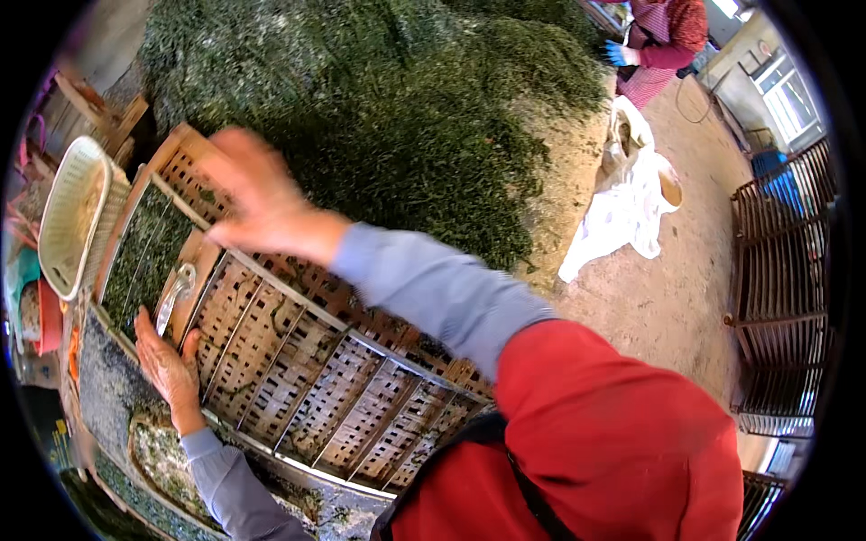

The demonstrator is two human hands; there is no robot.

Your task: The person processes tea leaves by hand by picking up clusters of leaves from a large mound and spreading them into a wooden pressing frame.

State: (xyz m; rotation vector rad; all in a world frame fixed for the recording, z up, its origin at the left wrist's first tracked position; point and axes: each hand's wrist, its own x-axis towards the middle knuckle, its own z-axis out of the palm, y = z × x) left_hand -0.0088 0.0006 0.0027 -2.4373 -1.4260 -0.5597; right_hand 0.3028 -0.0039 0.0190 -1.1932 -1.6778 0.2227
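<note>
Wooden slatted tray (325,388) under both hands, left (167,365), right (262,203).

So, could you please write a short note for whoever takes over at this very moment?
Left hand: open, on the near edge of the wooden lattice tray, beside a metal handle.
Right hand: open, blurred, over the tray's far end.
Done: one end compartment holds green leaves.
Left: the other compartments look nearly empty; the big leaf pile lies just beyond the tray.

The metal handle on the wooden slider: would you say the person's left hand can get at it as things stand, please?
Probably yes: the left hand rests on the slatted tray just below the metal handle, with nothing between them.
</note>
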